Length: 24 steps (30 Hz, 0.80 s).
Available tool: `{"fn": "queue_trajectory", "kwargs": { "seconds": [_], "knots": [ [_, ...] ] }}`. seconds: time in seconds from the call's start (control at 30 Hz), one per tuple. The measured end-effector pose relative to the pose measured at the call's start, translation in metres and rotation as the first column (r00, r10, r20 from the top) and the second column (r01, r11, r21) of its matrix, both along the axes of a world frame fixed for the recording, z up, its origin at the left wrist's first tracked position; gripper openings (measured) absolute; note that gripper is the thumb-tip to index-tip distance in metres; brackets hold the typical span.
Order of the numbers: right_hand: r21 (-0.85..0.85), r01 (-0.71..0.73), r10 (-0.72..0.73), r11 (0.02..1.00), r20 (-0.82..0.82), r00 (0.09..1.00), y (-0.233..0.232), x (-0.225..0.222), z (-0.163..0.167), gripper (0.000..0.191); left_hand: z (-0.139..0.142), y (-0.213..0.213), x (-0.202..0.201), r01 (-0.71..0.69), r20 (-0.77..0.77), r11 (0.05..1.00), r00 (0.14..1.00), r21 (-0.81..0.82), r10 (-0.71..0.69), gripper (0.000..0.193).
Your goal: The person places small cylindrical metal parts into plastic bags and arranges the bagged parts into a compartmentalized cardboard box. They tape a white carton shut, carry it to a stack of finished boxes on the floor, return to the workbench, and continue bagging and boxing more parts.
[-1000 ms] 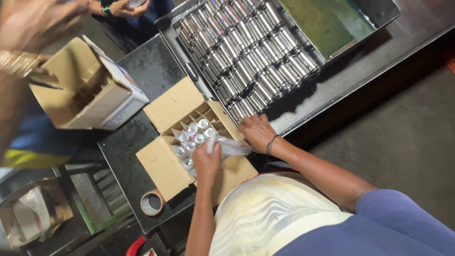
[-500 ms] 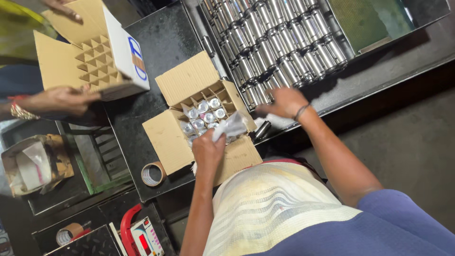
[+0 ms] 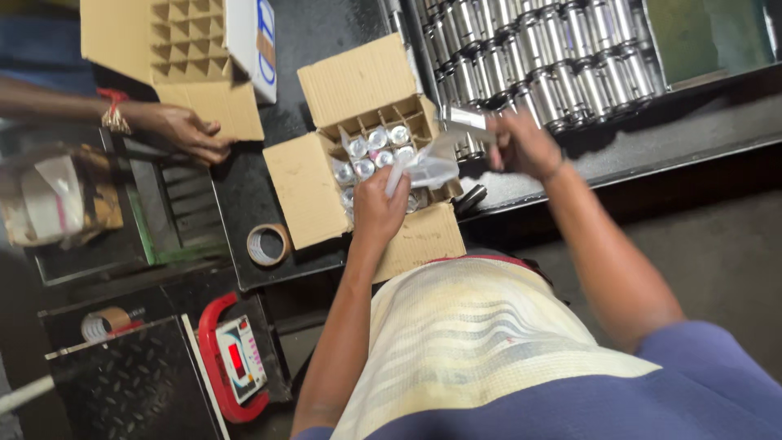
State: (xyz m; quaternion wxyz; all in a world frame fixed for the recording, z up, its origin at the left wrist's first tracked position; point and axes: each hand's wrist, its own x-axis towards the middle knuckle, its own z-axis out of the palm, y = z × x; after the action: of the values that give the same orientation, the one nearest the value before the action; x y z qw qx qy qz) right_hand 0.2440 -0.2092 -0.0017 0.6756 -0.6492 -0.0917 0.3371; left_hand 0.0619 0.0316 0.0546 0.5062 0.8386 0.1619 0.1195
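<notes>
An open cardboard box (image 3: 314, 191) with a divider grid stands on the dark table in front of me, several shiny metal cylinders (image 3: 376, 147) upright in its cells. My left hand (image 3: 379, 205) is over the box's near side, pinching a clear plastic bag (image 3: 428, 167). My right hand (image 3: 523, 145) is to the right of the box at the near edge of a tray of metal cylinders (image 3: 538, 57). It grips one metal cylinder (image 3: 468, 120), pointing it towards the bag's mouth.
Another person's hand (image 3: 186, 132) holds a second cardboard box (image 3: 175, 61) with empty dividers at the upper left. A tape roll (image 3: 267, 244) lies left of my box. A red-framed device (image 3: 236, 358) and another tape roll (image 3: 104, 323) sit lower left.
My right hand has left the box, reached to the tray and taken a metal cylinder. My left hand has stayed on the bag. The other person has shifted the second box.
</notes>
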Motion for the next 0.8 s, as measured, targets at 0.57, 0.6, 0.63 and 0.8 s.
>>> {"fn": "queue_trajectory", "kwargs": {
  "seconds": [0.57,0.6,0.63,0.8],
  "knots": [
    [-0.330,0.062,0.080,0.942,0.401,0.913,0.029,-0.138,-0.032,0.050,-0.116,0.013,-0.036,-0.232,-0.221,0.302,0.973,-0.925,0.069,0.023],
    [-0.440,0.140,0.107,0.887,0.490,0.865,0.034,-0.135,-0.038,0.048,-0.120,0.015,-0.041,-0.269,-0.249,0.282,0.963,-0.921,0.103,0.024],
    [-0.525,0.081,0.266,0.847,0.551,0.791,0.040,-0.130,-0.043,0.052,-0.123,0.013,-0.044,-0.308,-0.279,0.301,0.950,-0.902,0.136,0.022],
    [-0.755,-0.117,0.541,0.645,0.343,0.768,0.077,-0.091,-0.059,0.049,-0.129,0.010,-0.051,-0.393,-0.365,0.285,0.919,-0.874,0.149,0.016]
  ]
}}
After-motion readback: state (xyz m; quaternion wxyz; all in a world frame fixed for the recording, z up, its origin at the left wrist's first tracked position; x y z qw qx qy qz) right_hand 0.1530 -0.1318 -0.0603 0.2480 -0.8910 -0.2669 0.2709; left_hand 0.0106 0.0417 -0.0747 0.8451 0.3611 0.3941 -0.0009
